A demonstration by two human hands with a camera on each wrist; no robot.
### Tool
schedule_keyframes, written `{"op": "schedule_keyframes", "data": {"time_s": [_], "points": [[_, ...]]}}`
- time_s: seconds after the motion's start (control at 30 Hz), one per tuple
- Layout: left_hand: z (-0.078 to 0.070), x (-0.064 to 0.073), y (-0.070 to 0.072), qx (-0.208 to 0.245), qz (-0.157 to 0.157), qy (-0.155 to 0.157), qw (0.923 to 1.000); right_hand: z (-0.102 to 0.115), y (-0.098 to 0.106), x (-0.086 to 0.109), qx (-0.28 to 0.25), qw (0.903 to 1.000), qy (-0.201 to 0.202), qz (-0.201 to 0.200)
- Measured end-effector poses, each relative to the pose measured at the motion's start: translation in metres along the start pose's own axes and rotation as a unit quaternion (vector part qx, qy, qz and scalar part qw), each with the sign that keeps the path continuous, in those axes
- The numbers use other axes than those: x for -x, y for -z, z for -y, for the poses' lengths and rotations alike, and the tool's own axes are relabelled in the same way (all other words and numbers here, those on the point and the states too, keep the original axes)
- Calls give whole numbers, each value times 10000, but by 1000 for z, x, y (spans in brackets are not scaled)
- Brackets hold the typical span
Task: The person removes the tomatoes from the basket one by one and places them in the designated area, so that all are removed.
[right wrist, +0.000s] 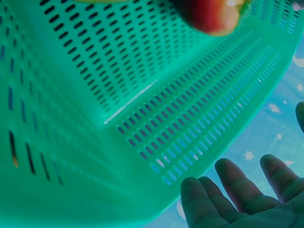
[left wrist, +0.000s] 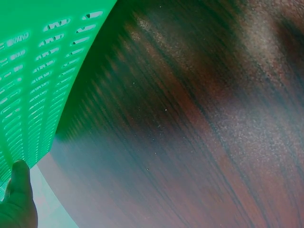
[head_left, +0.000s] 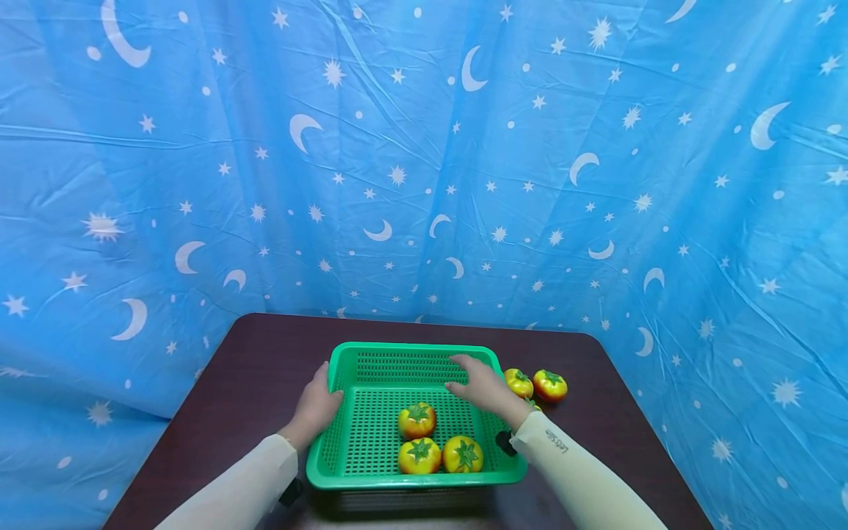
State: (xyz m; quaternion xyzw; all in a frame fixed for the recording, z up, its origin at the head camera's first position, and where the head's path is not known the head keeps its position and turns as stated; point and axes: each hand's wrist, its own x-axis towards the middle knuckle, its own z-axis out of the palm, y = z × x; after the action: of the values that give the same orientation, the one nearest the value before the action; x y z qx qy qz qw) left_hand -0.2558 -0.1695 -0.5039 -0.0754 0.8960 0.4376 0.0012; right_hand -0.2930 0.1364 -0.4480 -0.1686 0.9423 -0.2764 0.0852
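A green plastic basket (head_left: 411, 485) with slotted walls is in front of me, tilted in the right wrist view. My left hand (head_left: 315, 406) grips its left rim, thumb inside and fingers against the outer wall. One of that hand's fingers (left wrist: 20, 187) shows beside the slotted wall (left wrist: 47, 71) in the left wrist view. Three yellow-red tomatoes with green tops, one of them the upper tomato (head_left: 417, 421), lie toward the basket's near right. My right hand (head_left: 486, 386) hovers over the right side with fingers spread, holding nothing; its fingers (right wrist: 240, 187) appear near the rim.
More tomatoes sit on the dark table (head_left: 278, 346) just right of the basket: a rear tomato (head_left: 519, 383), a right-hand tomato (head_left: 550, 386), and one mostly hidden by my right wrist. A blue curtain (head_left: 397, 184) with moons and stars hangs behind the table and along its sides.
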Motion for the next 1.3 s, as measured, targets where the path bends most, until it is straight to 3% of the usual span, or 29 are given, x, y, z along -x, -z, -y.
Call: {"op": "schedule_keyframes", "data": {"time_s": [0.27, 0.53, 0.93, 1.3], "points": [[1, 0, -1, -51, -17, -9, 10000, -4, -8, 2, 43, 9995, 7, 312], [1, 0, 0, -65, -14, -11, 10000, -10, -17, 5, 508, 9935, 115, 1013], [1, 0, 0, -42, -4, -31, 10000, -12, -25, 10, 697, 9911, 92, 1132], [4, -3, -1, -41, -28, -43, 10000, -8, -31, 15, 1146, 9737, 260, 1950]]}}
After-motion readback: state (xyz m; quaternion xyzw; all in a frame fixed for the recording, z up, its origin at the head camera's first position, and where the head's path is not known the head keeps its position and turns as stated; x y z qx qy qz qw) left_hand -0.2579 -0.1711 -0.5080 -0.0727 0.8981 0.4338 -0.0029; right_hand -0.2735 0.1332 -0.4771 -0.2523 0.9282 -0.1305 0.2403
